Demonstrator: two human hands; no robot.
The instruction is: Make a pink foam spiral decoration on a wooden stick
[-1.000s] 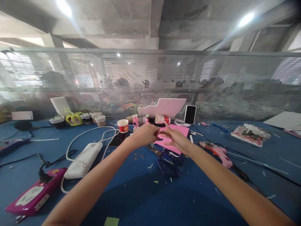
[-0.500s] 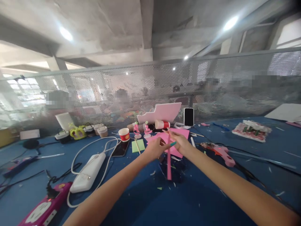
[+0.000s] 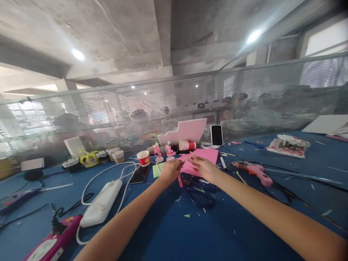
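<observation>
Left hand (image 3: 170,170) is pinched on a pink strip (image 3: 180,180) so it dangles clear (over the pink sheet (image 3: 206,155), mid-tabletop toward the far edge). Right hand (image 3: 203,167) steadies its top, though I can't tell whether it's actually gripping.

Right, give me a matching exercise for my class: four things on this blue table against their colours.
Things:
1. strip
2. power bank
3. note
4. standing phone

Colours:
A. green
B. black
C. pink
D. white

Pairs: 1-C; 2-D; 3-A; 4-B
</observation>
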